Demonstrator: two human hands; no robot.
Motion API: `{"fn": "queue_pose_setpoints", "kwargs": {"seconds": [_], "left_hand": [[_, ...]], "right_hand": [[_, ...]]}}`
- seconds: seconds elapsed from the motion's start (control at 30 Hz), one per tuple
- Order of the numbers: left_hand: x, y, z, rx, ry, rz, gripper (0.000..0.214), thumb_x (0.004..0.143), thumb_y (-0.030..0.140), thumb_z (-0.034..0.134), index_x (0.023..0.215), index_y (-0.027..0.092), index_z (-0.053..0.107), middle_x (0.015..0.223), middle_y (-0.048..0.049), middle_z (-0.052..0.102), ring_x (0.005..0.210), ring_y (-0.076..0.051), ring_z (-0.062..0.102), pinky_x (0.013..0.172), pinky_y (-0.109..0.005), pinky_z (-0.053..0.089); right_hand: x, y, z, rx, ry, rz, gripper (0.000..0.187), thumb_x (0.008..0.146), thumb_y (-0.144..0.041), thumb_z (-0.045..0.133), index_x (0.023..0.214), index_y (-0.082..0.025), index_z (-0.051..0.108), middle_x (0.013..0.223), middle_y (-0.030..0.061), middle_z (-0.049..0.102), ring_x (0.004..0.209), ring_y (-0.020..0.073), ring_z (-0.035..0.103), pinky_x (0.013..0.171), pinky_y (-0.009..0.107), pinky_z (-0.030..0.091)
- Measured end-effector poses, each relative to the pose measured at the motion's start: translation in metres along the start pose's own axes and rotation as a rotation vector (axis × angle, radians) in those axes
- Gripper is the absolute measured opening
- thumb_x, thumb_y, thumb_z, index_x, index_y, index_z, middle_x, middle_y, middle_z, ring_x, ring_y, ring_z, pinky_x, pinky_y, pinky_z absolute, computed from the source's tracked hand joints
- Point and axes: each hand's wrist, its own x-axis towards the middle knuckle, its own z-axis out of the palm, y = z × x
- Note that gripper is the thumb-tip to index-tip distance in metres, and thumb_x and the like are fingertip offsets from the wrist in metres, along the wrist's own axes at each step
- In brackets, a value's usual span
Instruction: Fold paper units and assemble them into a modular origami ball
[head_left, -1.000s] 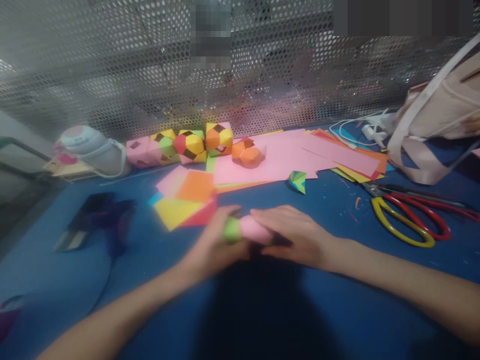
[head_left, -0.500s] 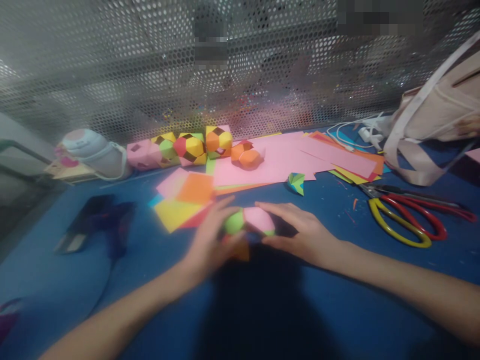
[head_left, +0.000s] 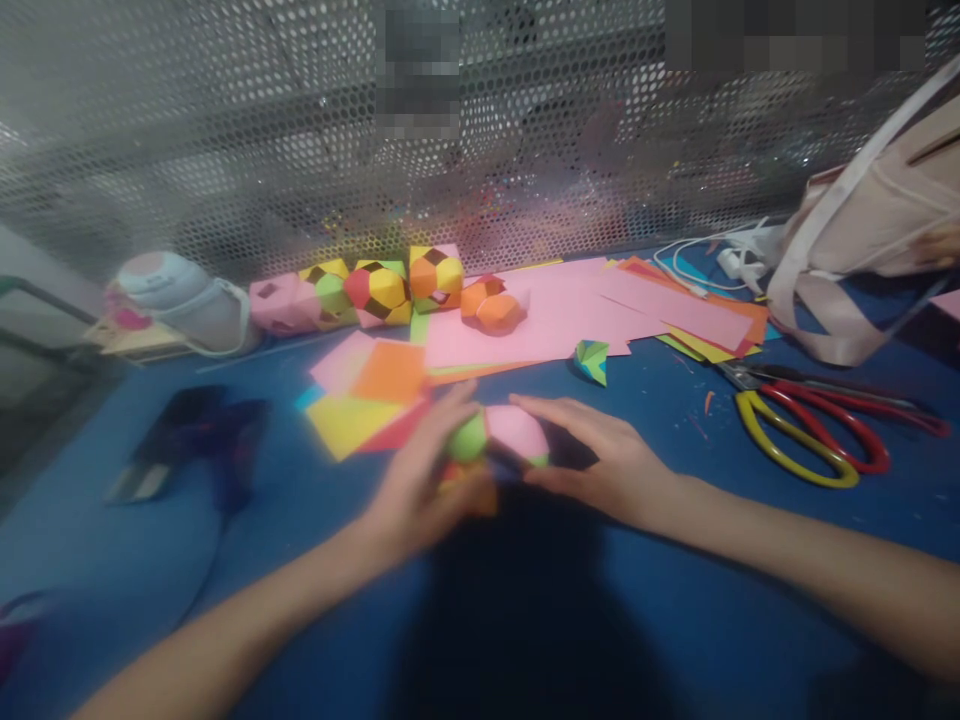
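Both my hands hold a folded paper ball (head_left: 499, 440) with pink, green and orange faces just above the blue table (head_left: 300, 560). My left hand (head_left: 420, 480) cups its left side with the fingers curled round it. From the right, my right hand (head_left: 600, 455) grips the ball with thumb below and fingers over the top. A small green and blue folded paper piece (head_left: 592, 360) lies just beyond my right hand.
Several finished paper balls (head_left: 382, 290) line the perforated metal wall (head_left: 300, 150). Loose coloured paper squares (head_left: 367, 395) and pink sheets (head_left: 570, 310) lie behind my hands. Red and yellow scissors (head_left: 817, 425) sit right, a beige bag (head_left: 877, 240) far right, a white bottle (head_left: 187, 300) left.
The ball has been turned in my hands and lifted a little, so its orange underside now shows. My fingers have shifted round it.
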Motion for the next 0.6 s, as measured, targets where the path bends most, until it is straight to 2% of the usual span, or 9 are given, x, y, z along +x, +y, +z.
{"fn": "queue_pose_setpoints", "kwargs": {"seconds": [0.1,0.2,0.27,0.3,0.4,0.47,0.6], "left_hand": [[0.002,0.002,-0.003,-0.193,0.095,-0.118,0.045,0.090,0.041,0.048,0.132,0.025,0.045,0.149,-0.0103,0.037,0.139,-0.027,0.030,0.112,-0.047,0.031],[0.009,0.005,-0.008,-0.255,0.187,-0.306,0.043,0.090,0.045,0.043,0.125,0.022,0.049,0.135,-0.0105,0.051,0.127,-0.026,0.046,0.105,-0.045,0.040],[0.015,0.006,-0.012,-0.160,0.139,-0.432,0.039,0.086,0.041,0.050,0.119,0.019,0.053,0.121,-0.0105,0.060,0.113,-0.026,0.056,0.097,-0.044,0.046],[0.017,0.007,-0.013,-0.089,0.078,-0.468,0.039,0.083,0.039,0.054,0.116,0.018,0.055,0.116,-0.0102,0.062,0.107,-0.025,0.059,0.093,-0.044,0.047],[0.018,0.005,-0.015,0.118,-0.111,-0.450,0.041,0.076,0.034,0.062,0.114,0.019,0.056,0.106,-0.0084,0.064,0.094,-0.024,0.061,0.084,-0.042,0.050],[0.016,0.003,-0.012,0.218,-0.180,-0.389,0.041,0.072,0.030,0.065,0.111,0.020,0.059,0.102,-0.0074,0.064,0.089,-0.024,0.060,0.080,-0.040,0.049],[0.010,-0.003,-0.004,0.309,-0.268,-0.299,0.017,0.068,0.018,0.061,0.085,0.019,0.063,0.085,-0.0051,0.063,0.077,-0.021,0.058,0.070,-0.033,0.047]], "right_hand": [[-0.001,0.001,-0.001,0.057,0.019,0.062,0.051,0.085,-0.036,0.061,0.132,-0.021,0.049,0.125,0.0090,0.062,0.107,0.0223,0.063,0.089,0.036,0.056],[-0.001,0.005,-0.001,0.112,0.068,0.130,0.050,0.084,-0.036,0.063,0.129,-0.022,0.051,0.124,0.0084,0.063,0.096,0.0196,0.067,0.082,0.034,0.060],[0.000,0.007,-0.002,0.146,0.111,0.152,0.048,0.083,-0.035,0.064,0.127,-0.021,0.052,0.123,0.0080,0.063,0.094,0.0183,0.067,0.080,0.032,0.060],[0.000,0.009,-0.002,0.159,0.133,0.155,0.047,0.083,-0.034,0.064,0.126,-0.021,0.052,0.123,0.0080,0.063,0.095,0.0180,0.067,0.080,0.032,0.060],[0.002,0.014,-0.003,0.177,0.182,0.157,0.045,0.082,-0.031,0.065,0.124,-0.020,0.053,0.120,0.0083,0.064,0.098,0.0183,0.066,0.081,0.032,0.060],[0.001,0.018,-0.003,0.184,0.193,0.144,0.045,0.081,-0.030,0.066,0.124,-0.021,0.052,0.121,0.0085,0.063,0.102,0.0192,0.065,0.083,0.034,0.060],[-0.002,0.026,-0.001,0.170,0.185,0.058,0.049,0.081,-0.026,0.066,0.127,-0.022,0.048,0.126,0.0098,0.060,0.113,0.0213,0.060,0.089,0.037,0.057]]}}
